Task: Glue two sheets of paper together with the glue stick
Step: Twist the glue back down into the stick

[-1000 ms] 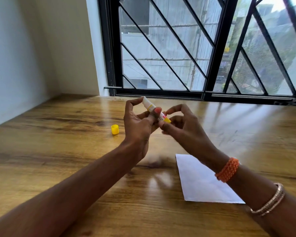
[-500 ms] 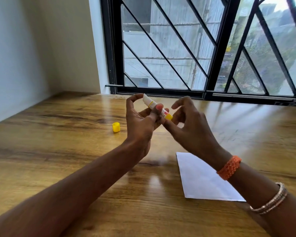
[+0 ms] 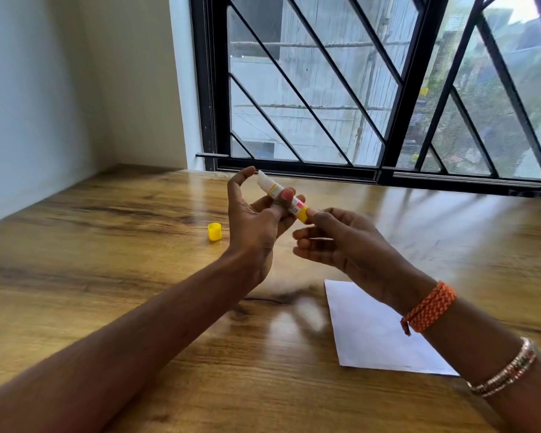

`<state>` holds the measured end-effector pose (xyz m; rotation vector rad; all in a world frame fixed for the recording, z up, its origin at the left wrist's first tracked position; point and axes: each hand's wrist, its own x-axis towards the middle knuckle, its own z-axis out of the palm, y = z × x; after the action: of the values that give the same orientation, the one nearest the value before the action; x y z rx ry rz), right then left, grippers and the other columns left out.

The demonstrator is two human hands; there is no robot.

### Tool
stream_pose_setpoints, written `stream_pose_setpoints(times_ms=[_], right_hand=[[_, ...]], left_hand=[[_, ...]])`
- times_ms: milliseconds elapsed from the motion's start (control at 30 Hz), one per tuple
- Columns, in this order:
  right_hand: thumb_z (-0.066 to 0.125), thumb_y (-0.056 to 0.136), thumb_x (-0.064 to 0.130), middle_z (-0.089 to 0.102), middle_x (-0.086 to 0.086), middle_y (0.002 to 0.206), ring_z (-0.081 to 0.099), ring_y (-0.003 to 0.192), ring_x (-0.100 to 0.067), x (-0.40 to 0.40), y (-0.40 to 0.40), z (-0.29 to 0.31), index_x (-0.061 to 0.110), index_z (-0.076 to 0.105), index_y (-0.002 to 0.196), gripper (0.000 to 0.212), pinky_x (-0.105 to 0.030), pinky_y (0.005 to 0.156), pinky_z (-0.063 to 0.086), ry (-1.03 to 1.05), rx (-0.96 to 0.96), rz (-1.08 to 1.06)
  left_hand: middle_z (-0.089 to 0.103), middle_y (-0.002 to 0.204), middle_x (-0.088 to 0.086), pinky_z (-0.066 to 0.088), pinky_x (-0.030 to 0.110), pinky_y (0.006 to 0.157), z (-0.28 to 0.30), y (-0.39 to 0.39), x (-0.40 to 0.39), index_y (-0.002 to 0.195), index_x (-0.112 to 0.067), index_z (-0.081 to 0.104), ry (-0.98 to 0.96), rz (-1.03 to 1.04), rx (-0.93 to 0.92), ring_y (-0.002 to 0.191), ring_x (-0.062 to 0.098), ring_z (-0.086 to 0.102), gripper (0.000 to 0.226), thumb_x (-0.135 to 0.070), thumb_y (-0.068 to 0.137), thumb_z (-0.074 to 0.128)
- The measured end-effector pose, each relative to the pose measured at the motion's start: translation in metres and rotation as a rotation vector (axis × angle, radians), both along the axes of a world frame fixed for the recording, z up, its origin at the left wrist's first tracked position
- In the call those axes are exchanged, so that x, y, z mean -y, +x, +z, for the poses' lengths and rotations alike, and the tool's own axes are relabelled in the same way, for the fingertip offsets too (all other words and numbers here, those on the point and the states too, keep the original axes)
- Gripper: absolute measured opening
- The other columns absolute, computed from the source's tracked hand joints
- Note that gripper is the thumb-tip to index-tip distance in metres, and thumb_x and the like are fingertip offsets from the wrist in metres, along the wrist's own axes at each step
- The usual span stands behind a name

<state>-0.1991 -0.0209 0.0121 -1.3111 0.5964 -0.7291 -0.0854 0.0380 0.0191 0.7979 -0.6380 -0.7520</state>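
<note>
My left hand (image 3: 256,232) holds an uncapped glue stick (image 3: 283,196) above the table, thumb across its white barrel, white tip pointing up and to the left. My right hand (image 3: 341,245) pinches the stick's yellow base end with thumb and forefinger. The stick's yellow cap (image 3: 214,231) stands on the wooden table (image 3: 107,245) to the left of my left hand. A white sheet of paper (image 3: 375,332) lies flat on the table below my right wrist, partly hidden by that arm. I can make out only one sheet.
A black-framed window with diagonal bars (image 3: 356,104) runs along the table's far edge. A pale wall (image 3: 28,104) borders the table on the left. My right wrist carries an orange braided band (image 3: 430,307) and a beaded bracelet (image 3: 506,370).
My right hand has dropped and turned, its fingers now lower and curled under the stick's yellow base. The left hand keeps the stick in nearly the same pose.
</note>
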Motion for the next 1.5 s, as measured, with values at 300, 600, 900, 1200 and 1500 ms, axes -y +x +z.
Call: stream_pose_setpoints(times_ms=[300, 600, 900, 1200, 1500], right_hand=[[0.065, 0.082, 0.003, 0.058, -0.005, 0.067, 0.056, 0.064, -0.017, 0.004, 0.002, -0.005, 0.010, 0.049, 0.075, 0.019, -0.027, 0.065, 0.053, -0.773, 0.017, -0.268], [0.065, 0.084, 0.009, 0.068, -0.003, 0.073, 0.060, 0.070, -0.015, 0.005, 0.000, 0.000, 0.010, 0.052, 0.093, 0.016, -0.029, 0.071, 0.052, -0.615, -0.058, -0.119], [0.063, 0.084, 0.004, 0.055, 0.001, 0.071, 0.048, 0.064, -0.017, 0.013, -0.004, -0.010, 0.014, 0.045, 0.084, 0.020, -0.020, 0.060, 0.042, -1.457, -0.164, -0.272], [0.061, 0.087, 0.008, 0.067, -0.006, 0.071, 0.060, 0.067, -0.016, 0.006, 0.000, -0.005, 0.008, 0.051, 0.095, 0.013, -0.034, 0.075, 0.056, -0.262, 0.059, 0.007], [0.066, 0.081, 0.011, 0.057, 0.000, 0.075, 0.046, 0.071, -0.018, 0.015, -0.001, -0.008, 0.009, 0.054, 0.086, 0.014, -0.028, 0.064, 0.038, -1.711, -0.228, -0.403]], left_hand=[[0.067, 0.085, 0.010, 0.058, 0.030, 0.069, 0.000, -0.003, 0.002, 0.128, -0.031, 0.033, 0.002, -0.024, 0.007, 0.068, 0.013, 0.070, 0.061, 0.004, 0.084, 0.056], [0.066, 0.088, 0.009, 0.058, 0.030, 0.067, 0.002, 0.000, 0.003, 0.137, -0.030, 0.027, 0.009, -0.047, -0.027, 0.073, 0.017, 0.069, 0.069, 0.006, 0.084, 0.054], [0.066, 0.090, 0.008, 0.057, 0.032, 0.079, 0.000, -0.001, 0.004, 0.136, -0.031, 0.029, 0.042, -0.007, 0.097, 0.071, 0.010, 0.070, 0.069, 0.005, 0.084, 0.056], [0.063, 0.095, 0.015, 0.056, 0.033, 0.076, -0.002, 0.000, 0.004, 0.122, -0.034, 0.039, 0.031, -0.006, 0.113, 0.080, 0.019, 0.065, 0.057, 0.005, 0.084, 0.056], [0.064, 0.098, 0.015, 0.058, 0.029, 0.074, -0.002, 0.002, 0.004, 0.120, -0.032, 0.043, 0.007, -0.005, 0.099, 0.077, 0.014, 0.067, 0.054, 0.004, 0.083, 0.057]])
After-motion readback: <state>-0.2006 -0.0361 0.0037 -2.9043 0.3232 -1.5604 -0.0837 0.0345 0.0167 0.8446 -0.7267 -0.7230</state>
